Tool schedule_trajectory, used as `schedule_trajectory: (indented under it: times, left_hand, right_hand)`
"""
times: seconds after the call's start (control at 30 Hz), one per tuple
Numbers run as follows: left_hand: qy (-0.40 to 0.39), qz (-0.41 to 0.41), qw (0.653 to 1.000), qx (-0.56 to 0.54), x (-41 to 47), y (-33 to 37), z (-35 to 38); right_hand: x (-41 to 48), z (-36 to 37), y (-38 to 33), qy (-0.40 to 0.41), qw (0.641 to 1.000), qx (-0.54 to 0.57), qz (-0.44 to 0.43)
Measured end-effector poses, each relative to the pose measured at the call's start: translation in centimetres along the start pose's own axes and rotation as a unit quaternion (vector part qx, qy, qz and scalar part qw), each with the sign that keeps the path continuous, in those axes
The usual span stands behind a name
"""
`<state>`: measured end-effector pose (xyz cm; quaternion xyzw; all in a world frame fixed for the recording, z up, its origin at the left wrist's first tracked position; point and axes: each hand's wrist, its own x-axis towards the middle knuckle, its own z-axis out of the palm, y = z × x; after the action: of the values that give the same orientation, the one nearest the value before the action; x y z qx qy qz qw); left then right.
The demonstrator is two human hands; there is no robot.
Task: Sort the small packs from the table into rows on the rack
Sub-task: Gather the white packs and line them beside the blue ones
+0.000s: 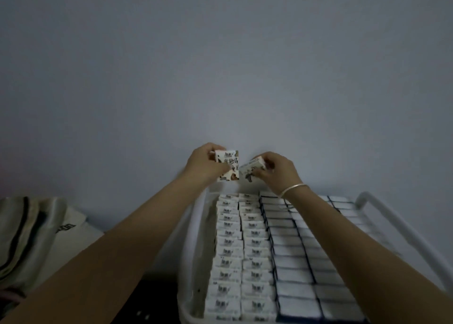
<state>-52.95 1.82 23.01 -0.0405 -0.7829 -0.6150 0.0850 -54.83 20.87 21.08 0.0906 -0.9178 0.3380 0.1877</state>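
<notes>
My left hand [203, 163] grips a small white pack with animal pictures [229, 165], held upright above the far end of the rack. My right hand [277, 170] pinches a second, similar pack [252, 168], tilted and close beside the first. Below them the white rack [382, 208] holds several rows of packs: two rows of white picture packs [241, 247] on the left and rows of white packs with dark blue edges [301, 250] on the right. A silver bracelet circles my right wrist.
A plain grey wall fills the view behind the rack. At the left lies a pale fabric bag with dark stripes [29, 235]. The rack's rounded white rail [402, 228] runs along its right side. The space under the left arm is dark.
</notes>
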Motion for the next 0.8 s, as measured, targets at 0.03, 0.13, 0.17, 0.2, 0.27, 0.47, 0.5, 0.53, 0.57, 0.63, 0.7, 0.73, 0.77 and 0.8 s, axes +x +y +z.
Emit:
schedule_trajectory:
  times: [0.03,0.13,0.17,0.2,0.27,0.47,0.5,0.53,0.57,0.63,0.7,0.73,0.77,0.8]
  left_hand:
    - [0.012,0.017,0.998,0.059,0.7,-0.4,0.4]
    - [0.009,0.046,0.980,0.194,1.6,-1.4,0.9]
    - [0.005,0.057,0.972,0.227,1.6,-1.8,1.0]
    - [0.003,0.074,0.962,0.263,1.5,-2.1,1.1]
    - [-0.004,0.119,0.931,0.346,1.3,-2.4,1.2]
    - [-0.070,0.224,0.795,0.559,1.2,-2.2,2.2]
    - [-0.083,0.224,0.789,0.567,1.2,-2.2,2.2]
    - [-0.095,0.219,0.789,0.566,1.3,-2.1,2.0]
    - [-0.109,0.209,0.796,0.557,1.4,-2.1,1.8]
    - [-0.134,0.181,0.818,0.530,1.5,-1.9,1.0]
    - [-0.155,0.157,0.827,0.517,1.6,-1.9,0.4]
    - [-0.163,0.151,0.826,0.519,1.6,-1.9,0.2]
    - [-0.170,0.147,0.822,0.524,1.6,-1.8,0.1]
    - [-0.175,0.146,0.817,0.529,1.7,-1.7,0.1]
  right_hand:
    - [0.5,0.7,0.3,0.001,1.000,-0.018,-0.007]
    - [0.8,1.7,0.6,-0.007,0.996,-0.075,-0.046]
    - [0.6,1.8,0.8,-0.011,0.994,-0.091,-0.064]
    - [0.4,1.9,1.1,-0.013,0.992,-0.103,-0.078]
    - [0.1,1.9,1.6,-0.019,0.991,-0.100,-0.086]
    - [-0.6,2.1,1.6,-0.015,0.986,-0.119,-0.116]
    - [-0.8,2.0,1.6,-0.012,0.986,-0.117,-0.116]
    - [-1.0,2.0,1.5,-0.012,0.987,-0.115,-0.113]
    - [-1.1,1.9,1.4,-0.015,0.987,-0.117,-0.110]
    - [-1.3,1.8,1.3,-0.027,0.986,-0.122,-0.107]
    - [-1.5,1.8,1.3,-0.036,0.987,-0.120,-0.098]
    - [-1.5,1.8,1.3,-0.040,0.988,-0.118,-0.091]
    - [-1.5,1.7,1.4,-0.046,0.988,-0.119,-0.086]
    - [-1.4,1.7,1.4,-0.052,0.988,-0.123,-0.083]
